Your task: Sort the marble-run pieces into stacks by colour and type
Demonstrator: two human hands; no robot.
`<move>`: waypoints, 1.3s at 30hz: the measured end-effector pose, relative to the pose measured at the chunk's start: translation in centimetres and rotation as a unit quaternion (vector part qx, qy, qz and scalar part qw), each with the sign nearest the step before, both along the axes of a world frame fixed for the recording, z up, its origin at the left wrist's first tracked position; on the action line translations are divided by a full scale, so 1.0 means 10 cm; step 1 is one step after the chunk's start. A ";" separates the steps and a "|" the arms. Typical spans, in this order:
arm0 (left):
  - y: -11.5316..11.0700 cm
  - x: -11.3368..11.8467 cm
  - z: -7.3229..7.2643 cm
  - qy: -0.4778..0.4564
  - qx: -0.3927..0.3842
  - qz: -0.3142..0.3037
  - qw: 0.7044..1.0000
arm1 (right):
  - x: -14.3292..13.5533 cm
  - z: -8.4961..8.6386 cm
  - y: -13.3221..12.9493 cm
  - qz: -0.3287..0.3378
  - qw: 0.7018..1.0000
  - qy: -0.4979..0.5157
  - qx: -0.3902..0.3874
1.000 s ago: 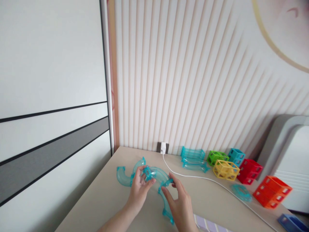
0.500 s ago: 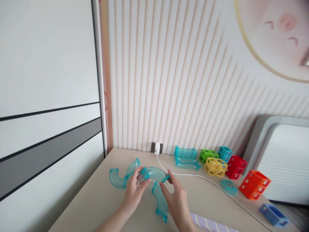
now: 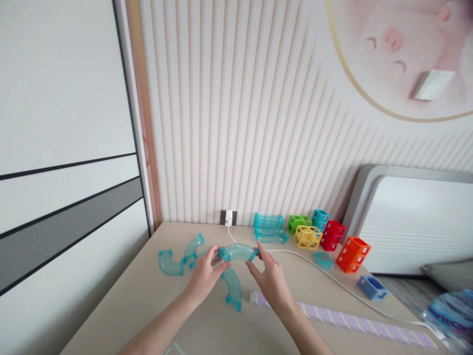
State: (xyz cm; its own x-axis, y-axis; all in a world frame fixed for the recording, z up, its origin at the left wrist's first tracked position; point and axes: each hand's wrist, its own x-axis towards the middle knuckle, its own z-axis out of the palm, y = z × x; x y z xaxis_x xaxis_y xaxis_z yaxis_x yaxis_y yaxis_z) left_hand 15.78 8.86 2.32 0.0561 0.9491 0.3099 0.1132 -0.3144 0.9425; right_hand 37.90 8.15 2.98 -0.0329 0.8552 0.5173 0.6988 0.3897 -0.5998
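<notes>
Between both hands I hold a translucent teal curved tube piece (image 3: 239,252) above the table. My left hand (image 3: 208,271) grips its left end, thumb below and fingers behind. At the right end, my right hand (image 3: 269,270) pinches the connector between thumb and fingers. Another curved tube (image 3: 233,287) lies just below the held one, partly behind my left fingers. To the left, two more curved tubes rest on the table, a left one (image 3: 170,264) and an upper one (image 3: 193,245).
Straight teal tubes (image 3: 269,228) lie by the wall. Right of them stand green (image 3: 298,223), yellow (image 3: 308,237), red (image 3: 333,235) and orange (image 3: 353,254) frame blocks. A purple striped strip (image 3: 343,319) lies in front. A white cable (image 3: 295,252) crosses the table from a plug (image 3: 229,217).
The view has turned rightward, bringing a plastic bottle and more of the purple strip into sight. Both hands still hold the curved tube, now lifted slightly apart from the one below.
</notes>
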 end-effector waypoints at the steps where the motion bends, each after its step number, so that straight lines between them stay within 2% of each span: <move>1: 0.02 0.06 0.03 0.033 0.000 -0.009 0.999 | 0.09 0.02 0.01 0.002 1.000 -0.012 -0.007; 3: 0.08 0.19 0.10 0.136 0.006 -0.012 0.991 | 0.29 0.06 0.02 0.002 0.999 -0.033 -0.022; 6: 0.19 0.42 0.17 0.309 0.020 -0.009 0.951 | 0.59 0.09 0.06 -0.007 0.997 -0.061 -0.049; 8: 0.28 0.58 0.19 0.352 0.021 -0.020 0.935 | 0.78 0.08 0.10 -0.016 0.994 -0.080 -0.068; 13: 0.47 0.94 0.12 0.382 0.014 -0.055 0.923 | 1.12 -0.03 0.18 -0.036 0.987 -0.110 -0.109; 19: 0.53 1.18 0.01 0.429 -0.008 -0.077 0.900 | 1.29 -0.15 0.23 -0.039 0.983 -0.122 -0.133; 29: 0.51 1.22 0.00 0.462 -0.027 -0.070 0.884 | 1.37 -0.31 0.30 -0.032 0.979 -0.127 -0.157; 39: 0.50 1.27 0.02 0.474 -0.035 -0.051 0.878 | 1.35 -0.32 0.29 -0.034 0.977 -0.125 -0.167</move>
